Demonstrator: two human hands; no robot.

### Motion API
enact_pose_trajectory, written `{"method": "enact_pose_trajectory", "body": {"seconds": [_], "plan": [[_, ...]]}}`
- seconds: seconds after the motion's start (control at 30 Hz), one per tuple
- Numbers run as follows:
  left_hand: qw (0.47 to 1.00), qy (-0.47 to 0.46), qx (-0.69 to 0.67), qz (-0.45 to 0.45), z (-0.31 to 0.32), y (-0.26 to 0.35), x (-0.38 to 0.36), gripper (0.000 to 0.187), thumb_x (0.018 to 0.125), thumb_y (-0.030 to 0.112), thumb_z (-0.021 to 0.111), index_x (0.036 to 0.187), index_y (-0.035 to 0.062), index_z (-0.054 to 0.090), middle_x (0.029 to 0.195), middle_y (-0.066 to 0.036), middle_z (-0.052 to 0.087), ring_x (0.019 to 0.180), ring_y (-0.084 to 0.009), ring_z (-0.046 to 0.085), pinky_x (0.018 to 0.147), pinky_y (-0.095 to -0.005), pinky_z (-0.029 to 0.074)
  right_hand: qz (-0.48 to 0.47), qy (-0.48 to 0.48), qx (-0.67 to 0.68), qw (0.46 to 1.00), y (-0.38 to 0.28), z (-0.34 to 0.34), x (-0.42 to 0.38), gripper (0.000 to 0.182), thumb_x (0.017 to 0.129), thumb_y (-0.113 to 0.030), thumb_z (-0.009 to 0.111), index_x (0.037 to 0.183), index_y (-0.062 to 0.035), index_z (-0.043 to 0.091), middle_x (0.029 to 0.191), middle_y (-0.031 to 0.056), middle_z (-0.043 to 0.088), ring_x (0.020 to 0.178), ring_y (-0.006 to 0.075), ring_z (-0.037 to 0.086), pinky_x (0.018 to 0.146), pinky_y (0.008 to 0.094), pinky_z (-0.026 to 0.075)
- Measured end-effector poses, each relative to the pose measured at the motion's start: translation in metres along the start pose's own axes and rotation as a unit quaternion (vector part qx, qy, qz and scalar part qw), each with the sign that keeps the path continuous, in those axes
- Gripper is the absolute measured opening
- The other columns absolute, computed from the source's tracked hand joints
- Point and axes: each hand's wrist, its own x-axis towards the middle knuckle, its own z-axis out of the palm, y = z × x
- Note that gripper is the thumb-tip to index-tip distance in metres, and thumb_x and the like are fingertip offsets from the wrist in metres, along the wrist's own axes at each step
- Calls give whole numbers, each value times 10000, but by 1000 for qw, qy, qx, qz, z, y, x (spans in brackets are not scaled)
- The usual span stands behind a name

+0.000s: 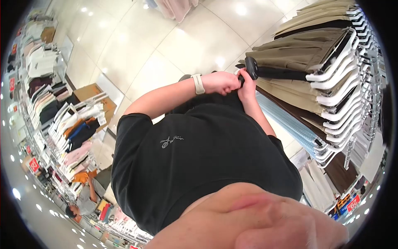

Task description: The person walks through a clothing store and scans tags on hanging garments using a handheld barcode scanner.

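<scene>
A light-banded watch (199, 84) is on the wrist of my left hand (222, 84). This hand is closed, its curled fingers pressed up against my right hand (247, 88) in front of my waist. My right hand is wrapped around a black device with a rounded head (251, 68), whose short dark stem shows between the two hands. What my left fingers grip is hidden, and I cannot tell whether they also hold the stem. Olive-brown trousers (296, 52) on white hangers hang right beside the device.
White hangers (338, 97) fill a metal rack along the right, with beige trousers (286, 93) and light blue garments (286, 124). At left are racks of tops (83, 128) and a cardboard box (88, 92). Another person (88, 199) stands lower left by orange clothing. Tiled floor (137, 41) lies ahead.
</scene>
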Motion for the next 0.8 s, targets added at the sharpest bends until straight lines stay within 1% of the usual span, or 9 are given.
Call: {"method": "enact_pose_trajectory", "body": {"seconds": [0.17, 0.2, 0.23, 0.27, 0.3, 0.4, 0.57, 0.6, 0.8], "plan": [[993, 13, 112, 31, -22, 63, -26, 138, 988, 248, 582, 901, 142, 596, 754, 34, 504, 690, -125, 503, 619, -277, 415, -41, 91, 17, 995, 18, 27, 27, 92, 881, -57, 663, 933, -63, 587, 807, 29, 574, 744, 154, 577, 682, 315, 466], [886, 43, 432, 165, -38, 68, -28, 107, 959, 244, 600, 909, 149, 605, 764, 33, 523, 721, -133, 525, 639, -286, 429, -48, 102, 16, 993, 23, 33, 30, 92, 882, -55, 661, 934, -64, 585, 803, 31, 573, 735, 157, 577, 678, 322, 469], [660, 67, 691, 286, -59, 75, -30, 85, 930, 240, 619, 918, 156, 614, 774, 33, 542, 752, -142, 548, 659, -294, 442, -30, 86, 47, 995, 17, 49, 28, 89, 891, -53, 653, 937, -64, 578, 787, 40, 571, 703, 172, 577, 657, 343, 477], [344, 86, 856, 377, -79, 83, -31, 79, 901, 236, 637, 927, 163, 623, 784, 32, 561, 782, -151, 570, 679, -302, 455, -33, 94, 52, 994, 19, 61, 30, 88, 894, -55, 651, 938, -63, 575, 782, 44, 571, 696, 177, 579, 653, 346, 479], [345, 49, 849, 396, -93, 91, -35, 116, 837, 224, 634, 942, 172, 638, 831, 34, 596, 852, -160, 604, 710, -312, 479, -37, 99, 56, 993, 21, 73, 37, 87, 898, -56, 649, 939, -63, 573, 778, 47, 571, 689, 181, 580, 649, 349, 481], [323, -4, 854, 409, -131, 106, -56, 87, 856, 221, 628, 931, 177, 627, 853, 38, 595, 861, -157, 604, 721, -316, 486, -61, 92, 48, 993, 28, 112, 47, 87, 908, -64, 650, 943, -60, 570, 778, 56, 577, 694, 185, 586, 653, 344, 483], [326, -62, 822, 463, -186, 124, -67, 67, 851, 220, 629, 903, 178, 623, 855, 33, 603, 854, -153, 614, 734, -320, 493, -101, 82, 6, 992, 28, 177, 59, 90, 904, -59, 659, 937, -58, 576, 785, 48, 583, 706, 177, 586, 665, 335, 481], [325, -64, 817, 472, -193, 129, -67, 63, 850, 219, 629, 898, 179, 623, 856, 32, 608, 854, -152, 617, 737, -322, 494, -98, 74, 2, 992, 27, 187, 58, 93, 903, -38, 659, 965, -52, 591, 841, 37, 591, 776, 160, 589, 735, 307, 469], [397, -124, 806, 422, -219, 151, -45, 52, 855, 193, 623, 901, 173, 637, 861, 19, 647, 871, -175, 640, 746, -328, 499, -122, 120, -57, 984, 33, 209, 67, 114, 891, -29, 691, 993, -51, 646, 929, 2, 624, 884, 114, 588, 797, 285, 455]]}}
